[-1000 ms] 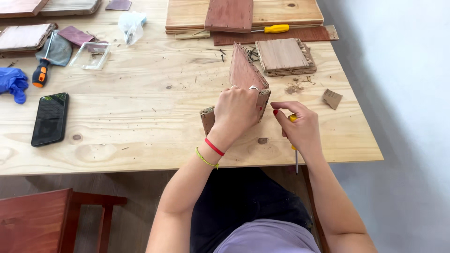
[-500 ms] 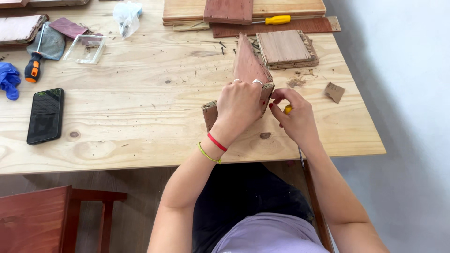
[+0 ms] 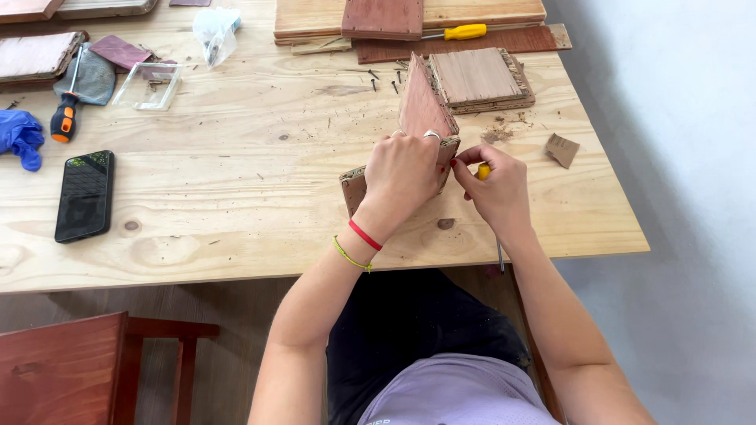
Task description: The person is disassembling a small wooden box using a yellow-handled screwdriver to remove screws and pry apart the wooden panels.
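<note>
hands: left (image 3: 405, 169) grips 1 upright wooden panel (image 3: 421, 106) | right (image 3: 496, 185) closed on 1 yellow-handled screwdriver (image 3: 485, 170) | 1 phone (image 3: 84, 195)

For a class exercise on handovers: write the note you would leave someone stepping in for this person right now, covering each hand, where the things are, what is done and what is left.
Left hand: clamped over the upright wooden panel piece, steadying it on the plywood table.
Right hand: shut on a yellow-handled screwdriver, shaft pointing back past the table edge, beside the panel's end.
Nearby: loose screws, a stack of wood panels, a second yellow screwdriver.
Done: panel stands on edge, held.
Left: cannot tell how many screws are in; check the joint.
</note>
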